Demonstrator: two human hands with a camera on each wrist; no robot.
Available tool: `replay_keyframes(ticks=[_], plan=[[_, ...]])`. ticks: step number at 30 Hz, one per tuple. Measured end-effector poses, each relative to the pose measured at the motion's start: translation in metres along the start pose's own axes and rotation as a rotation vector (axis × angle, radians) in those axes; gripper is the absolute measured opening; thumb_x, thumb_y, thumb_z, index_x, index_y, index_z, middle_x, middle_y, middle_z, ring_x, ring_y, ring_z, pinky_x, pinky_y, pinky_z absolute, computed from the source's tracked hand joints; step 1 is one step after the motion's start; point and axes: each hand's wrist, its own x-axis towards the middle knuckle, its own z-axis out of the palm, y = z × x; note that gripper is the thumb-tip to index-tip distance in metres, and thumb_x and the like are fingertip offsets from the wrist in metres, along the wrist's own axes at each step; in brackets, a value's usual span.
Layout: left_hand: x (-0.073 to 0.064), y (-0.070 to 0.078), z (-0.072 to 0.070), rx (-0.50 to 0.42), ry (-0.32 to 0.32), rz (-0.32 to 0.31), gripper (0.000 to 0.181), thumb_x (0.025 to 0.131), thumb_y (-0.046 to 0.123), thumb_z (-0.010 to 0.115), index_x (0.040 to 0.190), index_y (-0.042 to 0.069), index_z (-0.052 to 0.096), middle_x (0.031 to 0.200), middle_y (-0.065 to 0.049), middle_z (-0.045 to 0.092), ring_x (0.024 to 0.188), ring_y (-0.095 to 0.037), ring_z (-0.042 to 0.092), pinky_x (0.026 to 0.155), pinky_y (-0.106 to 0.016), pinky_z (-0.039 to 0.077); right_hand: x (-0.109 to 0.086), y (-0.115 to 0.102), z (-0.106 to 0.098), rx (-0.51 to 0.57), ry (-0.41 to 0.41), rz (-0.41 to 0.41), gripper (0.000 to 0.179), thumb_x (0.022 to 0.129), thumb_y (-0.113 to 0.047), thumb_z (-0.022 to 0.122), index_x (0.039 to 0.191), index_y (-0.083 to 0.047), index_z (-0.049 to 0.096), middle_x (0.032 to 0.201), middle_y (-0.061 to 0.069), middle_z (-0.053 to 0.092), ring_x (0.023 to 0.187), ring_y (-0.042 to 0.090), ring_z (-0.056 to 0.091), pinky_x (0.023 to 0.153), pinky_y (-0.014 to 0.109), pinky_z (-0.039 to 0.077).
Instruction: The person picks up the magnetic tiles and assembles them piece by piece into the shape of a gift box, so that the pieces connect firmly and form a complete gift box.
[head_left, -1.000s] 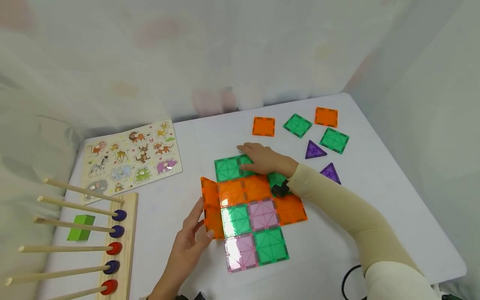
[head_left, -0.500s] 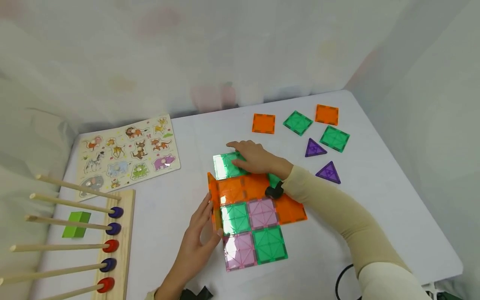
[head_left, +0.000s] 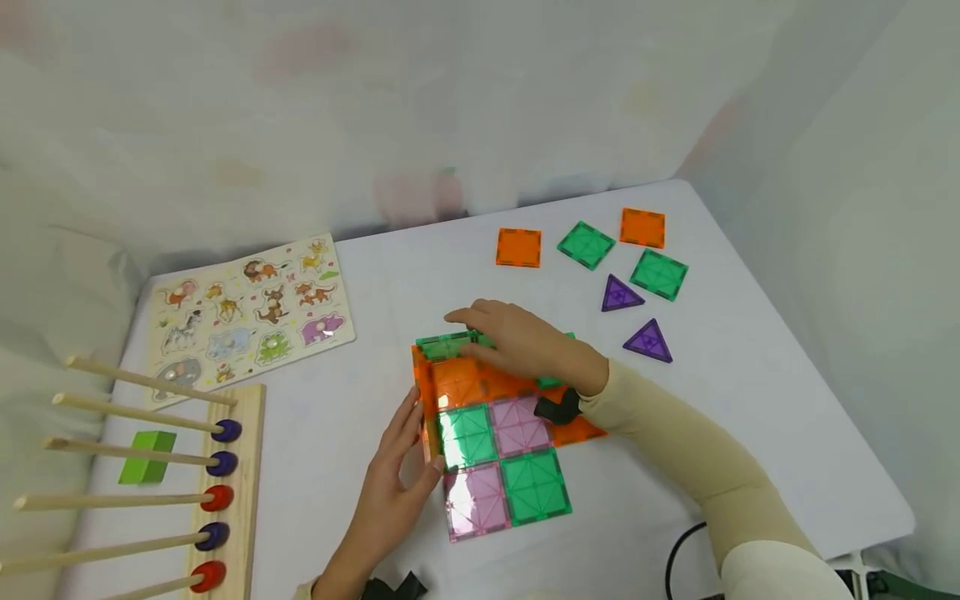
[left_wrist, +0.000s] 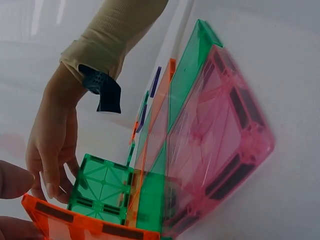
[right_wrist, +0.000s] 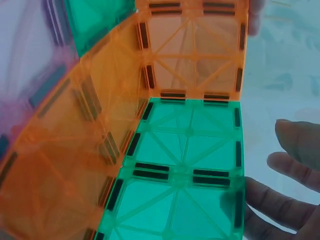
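Magnetic tiles form a patchwork on the table. Along its left side, two orange tiles stand up as a wall, with my left hand touching their outer face. At the back, a row of green tiles is tipped upright and meets the orange wall at a corner in the right wrist view. My right hand is at that row, with its fingers against the outer side of a green tile. Flat orange, green and pink tiles lie inside the corner. The right hand partly covers the back row.
Loose orange tiles, green tiles and purple triangle tiles lie at the back right. An animal puzzle board is at the back left. A wooden peg stacker and a green block are at the left.
The orange tiles on the left side have swung further upright under my left hand. The green back row has tilted up from flat, and my right hand has come nearer with it.
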Motion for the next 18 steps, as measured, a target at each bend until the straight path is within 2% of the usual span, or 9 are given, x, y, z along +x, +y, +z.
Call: replay_keyframes(ticks=[3,5,7,10,12,14,16,18], plan=[[0.001,0.0,0.002,-0.034,0.001,0.02,0.069,0.089,0.004,0.066,0.149,0.008,0.033,0.16,0.004,0.02,0.141,-0.027,0.035,0.103,-0.039,0.04,-0.009,0.002,0.0,-0.025,0.04,-0.013,0.047,0.099,-0.034,0.052,0.141,-0.013,0.047,0.126,0.007,0.058,0.108,0.022,0.056,0.095,0.038,0.047],[0.001,-0.001,0.004,-0.054,0.003,0.032,0.069,0.088,0.002,0.065,0.149,0.008,0.033,0.16,0.001,0.021,0.139,-0.03,0.038,0.101,-0.045,0.04,-0.018,0.005,-0.001,-0.03,0.081,0.011,0.047,0.099,-0.035,0.052,0.141,-0.015,0.047,0.13,0.007,0.055,0.117,0.023,0.052,0.1,0.042,0.044],[0.001,-0.002,0.005,-0.051,0.014,0.034,0.069,0.088,0.001,0.065,0.149,0.01,0.033,0.16,0.002,0.021,0.139,-0.027,0.039,0.101,-0.046,0.041,-0.032,0.012,-0.004,-0.03,0.139,0.069,0.047,0.099,-0.034,0.052,0.141,-0.014,0.047,0.134,0.008,0.054,0.123,0.026,0.049,0.104,0.047,0.041],[0.001,-0.005,0.005,-0.029,0.035,0.018,0.072,0.089,0.003,0.065,0.151,0.015,0.031,0.16,0.002,0.021,0.14,-0.023,0.036,0.102,-0.041,0.041,-0.064,0.025,-0.01,-0.015,0.19,0.226,0.051,0.099,-0.035,0.051,0.143,-0.011,0.044,0.14,0.012,0.051,0.13,0.032,0.044,0.109,0.051,0.035],[0.001,-0.008,0.005,-0.039,0.044,-0.022,0.075,0.09,0.006,0.065,0.152,0.02,0.026,0.16,0.001,0.021,0.141,-0.022,0.035,0.104,-0.033,0.04,-0.089,0.031,-0.01,0.004,0.164,0.365,0.056,0.099,-0.036,0.051,0.146,-0.008,0.039,0.142,0.016,0.049,0.132,0.036,0.043,0.109,0.054,0.034],[0.001,-0.011,0.003,-0.091,0.032,-0.085,0.077,0.091,0.009,0.064,0.154,0.023,0.02,0.16,-0.001,0.02,0.142,-0.025,0.033,0.104,-0.024,0.038,-0.112,0.033,-0.004,0.012,0.1,0.485,0.062,0.098,-0.036,0.052,0.149,-0.006,0.033,0.14,0.019,0.051,0.129,0.038,0.047,0.107,0.054,0.036],[0.002,-0.015,0.0,-0.171,0.008,-0.159,0.077,0.094,0.011,0.06,0.155,0.02,0.014,0.161,-0.005,0.018,0.142,-0.029,0.032,0.103,-0.02,0.035,-0.13,0.031,0.009,0.011,0.044,0.552,0.067,0.097,-0.035,0.055,0.15,-0.004,0.029,0.139,0.022,0.052,0.127,0.04,0.049,0.105,0.055,0.039],[0.003,-0.018,-0.003,-0.232,-0.027,-0.245,0.074,0.097,0.015,0.055,0.156,0.016,0.009,0.161,-0.007,0.016,0.144,-0.032,0.029,0.102,-0.021,0.036,-0.139,0.024,0.025,0.016,0.034,0.561,0.069,0.095,-0.035,0.058,0.149,-0.004,0.029,0.139,0.023,0.051,0.127,0.042,0.048,0.104,0.057,0.039]])
